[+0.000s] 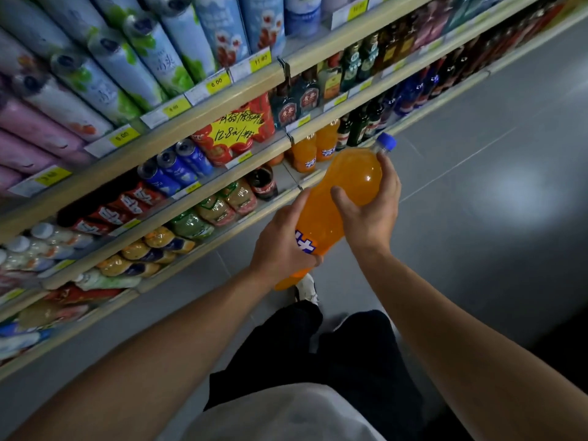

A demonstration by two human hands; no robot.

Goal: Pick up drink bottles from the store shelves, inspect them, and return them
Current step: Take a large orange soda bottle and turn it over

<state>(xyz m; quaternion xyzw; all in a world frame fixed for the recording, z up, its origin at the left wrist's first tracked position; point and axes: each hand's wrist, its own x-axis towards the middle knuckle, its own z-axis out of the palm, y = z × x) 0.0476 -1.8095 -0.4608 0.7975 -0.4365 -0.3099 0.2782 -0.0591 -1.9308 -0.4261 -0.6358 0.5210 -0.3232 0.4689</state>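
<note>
While tilted, orange soda bottle point(337, 198) in both hands' curled fingers point(386, 173).

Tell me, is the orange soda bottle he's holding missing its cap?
No, the orange soda bottle, held in both the left hand and the right hand, has its blue cap on.

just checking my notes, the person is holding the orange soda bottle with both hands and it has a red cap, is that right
Not quite: the cap is blue, not red, as the head view shows. The rest holds: the left hand and right hand both hold the orange soda bottle.
</note>
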